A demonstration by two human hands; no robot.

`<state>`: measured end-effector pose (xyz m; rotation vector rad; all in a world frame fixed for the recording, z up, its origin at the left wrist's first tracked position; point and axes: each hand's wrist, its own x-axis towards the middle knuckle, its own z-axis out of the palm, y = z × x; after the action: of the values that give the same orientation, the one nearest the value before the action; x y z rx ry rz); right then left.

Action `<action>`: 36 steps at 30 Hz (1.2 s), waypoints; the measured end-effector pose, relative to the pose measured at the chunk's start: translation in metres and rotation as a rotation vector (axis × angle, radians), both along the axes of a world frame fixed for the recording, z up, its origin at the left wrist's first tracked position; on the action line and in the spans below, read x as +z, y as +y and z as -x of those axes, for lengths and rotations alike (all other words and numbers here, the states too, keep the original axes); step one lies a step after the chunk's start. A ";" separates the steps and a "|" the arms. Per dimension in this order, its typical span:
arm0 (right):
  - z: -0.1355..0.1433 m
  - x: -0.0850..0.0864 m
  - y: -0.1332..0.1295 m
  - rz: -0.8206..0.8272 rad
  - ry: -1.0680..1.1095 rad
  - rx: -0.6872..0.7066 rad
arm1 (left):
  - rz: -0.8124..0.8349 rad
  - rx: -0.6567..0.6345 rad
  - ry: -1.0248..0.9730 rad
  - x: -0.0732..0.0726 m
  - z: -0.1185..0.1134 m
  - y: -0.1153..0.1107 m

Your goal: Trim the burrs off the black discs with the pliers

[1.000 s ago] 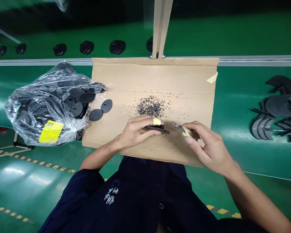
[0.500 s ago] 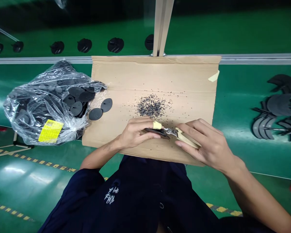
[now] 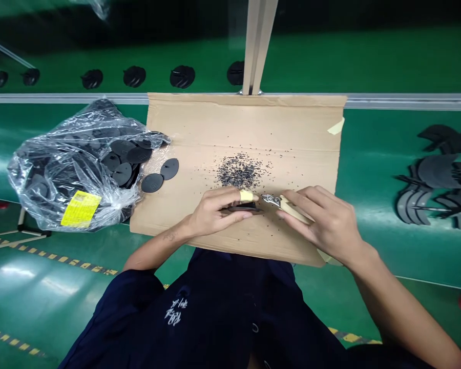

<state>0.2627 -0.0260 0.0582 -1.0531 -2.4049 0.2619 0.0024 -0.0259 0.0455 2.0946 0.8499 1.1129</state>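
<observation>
Black disc (image 3: 247, 207) is sitting pinched in my left hand (image 3: 214, 211); just beside it, my right hand (image 3: 326, 220) is gripping cutters (image 3: 272, 200). I should be holding it steady, fingers clear.

The held disc (image 3: 244, 207) in the left hand (image 3: 217, 209) is black, and a pale yellow wrap (image 3: 246, 196) bands one finger. The cutters (image 3: 288, 206) in the right hand (image 3: 325, 220) pair cream grips with a silvery head. Black specks (image 3: 238, 171) dot plain tan cardboard (image 3: 284, 122), whose far right corner bears pale yellow tape (image 3: 336, 126). The desk (image 3: 372, 164) is glossy green, with a silver-grey rail (image 3: 407, 101) along its far edge. Beyond the cardboard's left edge, a clear bag (image 3: 121, 200) with a bright yellow label (image 3: 80, 208) shows black discs (image 3: 121, 174); past the right edge, curved parts (image 3: 440, 171) are black to dark grey. The clothing (image 3: 234, 307) is navy with white lettering (image 3: 174, 315); yellow-and-black striped lines (image 3: 80, 265) cross the green floor (image 3: 54, 284).
</observation>
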 end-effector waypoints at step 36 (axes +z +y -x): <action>0.008 0.011 0.010 0.157 0.158 0.069 | -0.020 0.060 -0.099 -0.006 0.004 0.003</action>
<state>0.2544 -0.0155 0.0690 -0.9788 -2.3101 0.5457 -0.0012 -0.0225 0.0391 2.0232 0.8626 1.2511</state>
